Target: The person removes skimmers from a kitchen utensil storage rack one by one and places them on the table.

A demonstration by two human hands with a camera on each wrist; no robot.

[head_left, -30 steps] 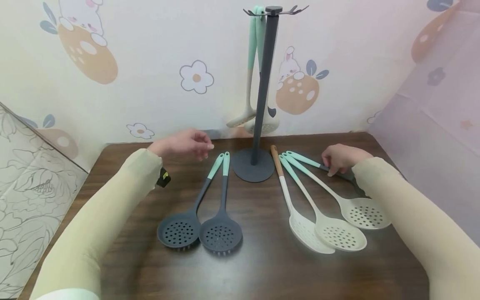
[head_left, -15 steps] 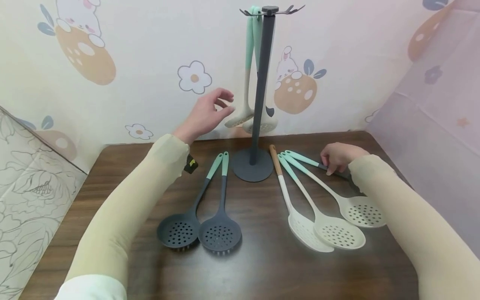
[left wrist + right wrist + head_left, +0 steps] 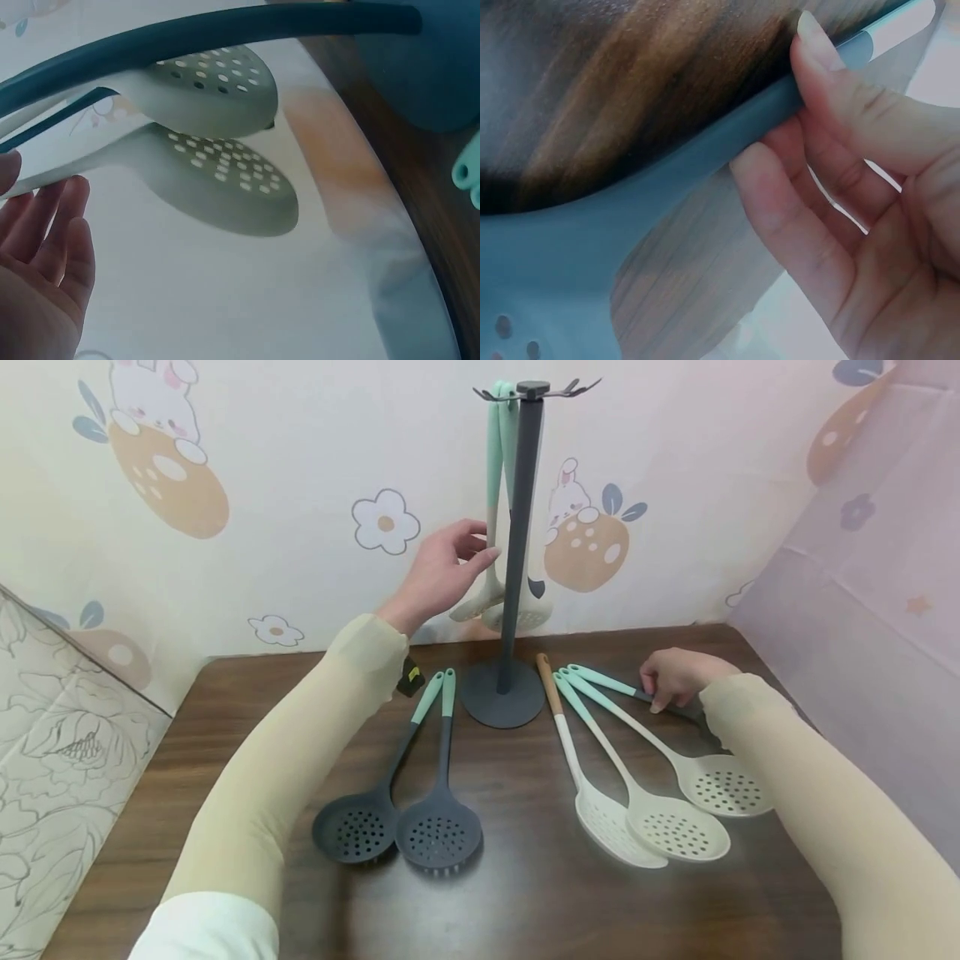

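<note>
My left hand [image 3: 442, 568] is at a hanging cream slotted ladle [image 3: 217, 176], its thumb and fingertips on either side of the handle. This ladle and another cream one [image 3: 202, 90] hang by mint handles from the dark stand [image 3: 521, 527]. My right hand [image 3: 678, 677] pinches the dark handle [image 3: 742, 124] of a mint-ended utensil lying at the table's right; its head is hidden by my sleeve in the head view. Part of a dark shape [image 3: 536, 587] shows behind the hanging ladles.
Two dark slotted ladles [image 3: 438, 833] [image 3: 356, 827] lie left of the stand's round base [image 3: 502, 695]. To its right lie a brown-ended white turner [image 3: 603, 818] and two cream slotted utensils [image 3: 678, 828] [image 3: 723, 787]. A patterned cloth [image 3: 300, 510] covers the wall behind the table [image 3: 247, 760].
My left hand has risen from above the table's back left and moved right to the hanging ladle's handle. My right hand has stayed on the dark handle, nearly still.
</note>
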